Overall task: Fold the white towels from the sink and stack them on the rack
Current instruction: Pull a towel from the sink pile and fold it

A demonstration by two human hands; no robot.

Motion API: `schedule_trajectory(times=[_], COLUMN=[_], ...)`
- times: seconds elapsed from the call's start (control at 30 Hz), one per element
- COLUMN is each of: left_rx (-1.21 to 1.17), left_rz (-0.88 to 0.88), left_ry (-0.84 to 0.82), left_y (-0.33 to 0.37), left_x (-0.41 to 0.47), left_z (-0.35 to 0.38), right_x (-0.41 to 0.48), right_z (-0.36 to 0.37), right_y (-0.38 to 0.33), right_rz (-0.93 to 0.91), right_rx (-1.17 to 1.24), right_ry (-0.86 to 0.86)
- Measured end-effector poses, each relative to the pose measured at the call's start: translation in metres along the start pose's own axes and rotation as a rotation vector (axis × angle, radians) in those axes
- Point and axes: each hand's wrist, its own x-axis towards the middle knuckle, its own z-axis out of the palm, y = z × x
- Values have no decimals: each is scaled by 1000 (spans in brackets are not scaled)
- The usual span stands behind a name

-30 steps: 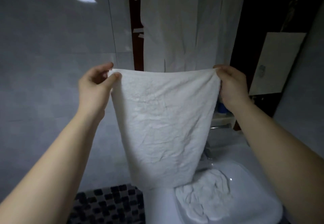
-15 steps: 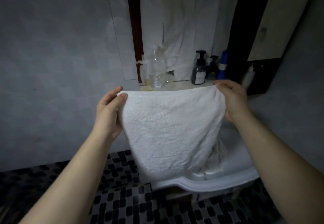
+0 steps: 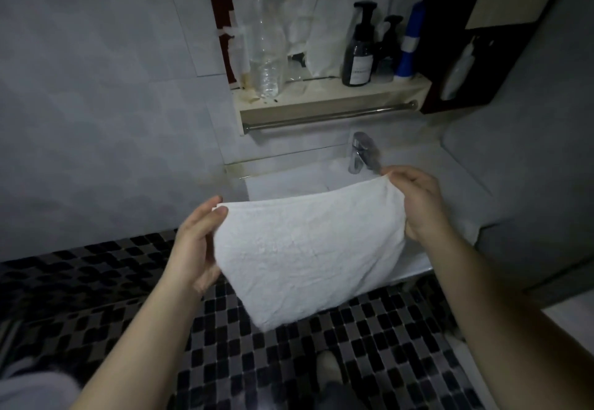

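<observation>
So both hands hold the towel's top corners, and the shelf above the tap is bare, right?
No: the head view shows a dark pump bottle and a clear bottle on the shelf. The left hand and right hand do hold the white towel.

A single wide-angle camera, worn on the person's head, looked forward and steeply down, close over both forearms. It faced the sink (image 3: 283,181) and wall shelf (image 3: 321,101), with the tiled floor (image 3: 353,345) underneath.

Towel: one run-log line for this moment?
step: folding | towel: spread near sink | left hand: grips left corner | right hand: pinches right corner
</observation>
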Motion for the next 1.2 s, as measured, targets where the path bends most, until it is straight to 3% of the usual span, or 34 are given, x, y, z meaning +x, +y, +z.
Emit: schedule_trajectory(times=[0.4,0.57,0.7,0.83,0.9,1.07,1.2], left_rx=[118,211,510,757,846,961,1024], left_rz=[23,-18,-219,-429,-406,-159,-420], left_ry=[298,448,411,402,476,620,585], left_y=[-20,-47,-100,-149,-161,-174,-185], left_x=[139,220,260,261,250,223,202], left_z=[11,-1,-23,-45,-49,-43,-42], right_x=[127,198,219,210,203,183,156], right_z=[56,99,110,102,90,72,57], right_y=[92,156,232,279,284,284,280], right_rz=[9,49,299,504,508,600,762], right_rx=[-178,-306,-618,-700,-764,-774,-643], right_ry=[45,-38,-223,-333,-303,-278,-347])
